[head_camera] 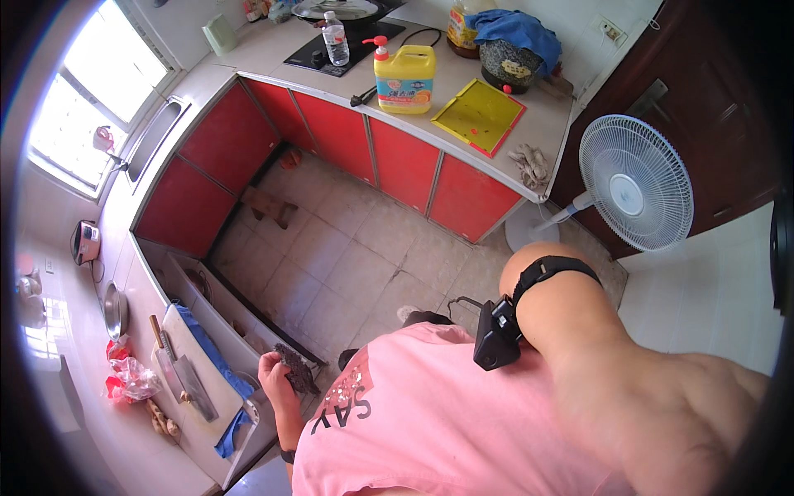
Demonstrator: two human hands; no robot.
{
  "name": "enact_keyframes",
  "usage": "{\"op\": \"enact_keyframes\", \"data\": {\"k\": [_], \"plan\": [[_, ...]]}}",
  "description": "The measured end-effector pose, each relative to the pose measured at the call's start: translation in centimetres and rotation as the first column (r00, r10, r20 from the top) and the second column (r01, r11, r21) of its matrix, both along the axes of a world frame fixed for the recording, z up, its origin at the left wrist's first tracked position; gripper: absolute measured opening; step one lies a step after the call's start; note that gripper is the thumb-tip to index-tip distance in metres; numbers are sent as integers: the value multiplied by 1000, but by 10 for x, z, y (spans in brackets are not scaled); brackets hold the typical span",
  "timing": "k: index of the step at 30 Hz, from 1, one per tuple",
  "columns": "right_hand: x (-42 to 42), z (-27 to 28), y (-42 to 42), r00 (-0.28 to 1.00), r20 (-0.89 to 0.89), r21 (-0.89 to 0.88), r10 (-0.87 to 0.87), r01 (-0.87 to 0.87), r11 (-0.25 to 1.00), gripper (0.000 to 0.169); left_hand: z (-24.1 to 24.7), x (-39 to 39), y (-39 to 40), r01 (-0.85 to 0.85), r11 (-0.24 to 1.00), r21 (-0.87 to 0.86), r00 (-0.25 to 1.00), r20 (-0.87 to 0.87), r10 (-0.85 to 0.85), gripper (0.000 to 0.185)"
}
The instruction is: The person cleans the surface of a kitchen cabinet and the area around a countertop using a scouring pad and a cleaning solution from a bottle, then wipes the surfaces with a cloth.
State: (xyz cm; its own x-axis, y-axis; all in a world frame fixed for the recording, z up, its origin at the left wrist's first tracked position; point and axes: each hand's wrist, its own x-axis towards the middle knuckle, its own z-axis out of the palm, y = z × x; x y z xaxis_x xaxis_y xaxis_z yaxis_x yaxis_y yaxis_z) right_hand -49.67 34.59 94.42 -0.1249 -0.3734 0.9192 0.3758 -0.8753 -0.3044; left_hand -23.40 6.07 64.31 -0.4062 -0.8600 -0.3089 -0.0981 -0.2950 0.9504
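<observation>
My left hand point(273, 374) is closed around a dark, rough-textured clump point(299, 371), which might be a scouring pad; it hangs beside the counter's lower left edge. Near that hand lies a white cutting board point(214, 378) with a cleaver point(193, 385) and a wooden-handled knife point(162, 335) on it. A blue cloth point(208, 347) runs along the board's edge. Ginger root point(162, 420) and a clear and red plastic bag point(132, 379) lie beyond the board. My right arm, with a strapped black device point(498, 335), is bent at the right; its hand is out of view.
A white standing fan point(626, 193) is at the right by the dark door. On the far counter point(347, 93) stand a yellow detergent jug point(406, 84), a water bottle point(335, 40) and a stone-patterned pot point(510, 65). A low wooden stool point(270, 206) sits on the tiled floor.
</observation>
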Motion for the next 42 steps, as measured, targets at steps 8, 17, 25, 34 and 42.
{"op": "enact_keyframes", "data": {"k": [8, 17, 25, 34, 42], "plan": [[-43, -31, -24, 598, 98, -31, -795, 801, 598, 10, -12, -2, 0, 13, 1000, -14, 1000, -4, -13, 21], [-320, -241, 58, -336, -927, -67, -164, 579, -813, 24, -3, -27, 3, 14, 991, -135, 984, 179, 10, 18], [-368, -419, 99, -82, -966, -234, 246, 685, -690, 70, 14, -19, 5, -226, 972, 60, 972, -51, 229, 22], [-304, -375, 69, -125, -988, 17, -92, 498, -867, 37, -13, 34, 45, -455, 811, 367, 784, -266, 561, 21], [-132, -349, -55, 716, -487, 872, -500, 364, -328, 16, 1, 108, 61, -374, 805, 461, 658, -480, 581, 21]]}}
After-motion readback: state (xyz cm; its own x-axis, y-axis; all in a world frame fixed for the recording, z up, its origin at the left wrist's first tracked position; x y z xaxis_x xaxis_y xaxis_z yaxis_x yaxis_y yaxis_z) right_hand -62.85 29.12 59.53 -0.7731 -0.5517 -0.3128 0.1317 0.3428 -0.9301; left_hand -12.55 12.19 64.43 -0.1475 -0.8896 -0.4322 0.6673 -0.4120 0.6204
